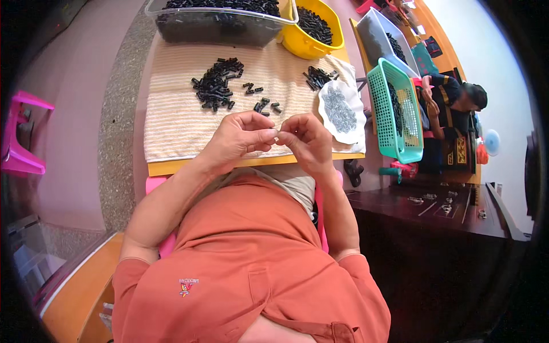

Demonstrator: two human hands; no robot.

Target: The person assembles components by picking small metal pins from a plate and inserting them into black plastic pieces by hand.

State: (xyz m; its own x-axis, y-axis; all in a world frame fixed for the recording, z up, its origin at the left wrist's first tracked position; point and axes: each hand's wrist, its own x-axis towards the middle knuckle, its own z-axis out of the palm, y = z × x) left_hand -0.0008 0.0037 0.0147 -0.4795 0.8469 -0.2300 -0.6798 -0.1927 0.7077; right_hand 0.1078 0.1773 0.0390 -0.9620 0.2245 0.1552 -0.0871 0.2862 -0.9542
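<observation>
Black tubes [213, 87] heaped on towel [171, 108] ahead, clear bits [339, 112] in white dish [347, 138] at right, likely for quick reach. Left hand [237, 138] and right hand [311, 146] meet, fingers pinched narrow on a tiny piece [278, 134], probably steadying it; too small to identify.

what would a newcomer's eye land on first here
Probably the coral shirt filling the lower middle, then the bright yellow tub of black pieces at the far right of the table. Between them, left hand and right hand sit close together over the striped towel.
</observation>
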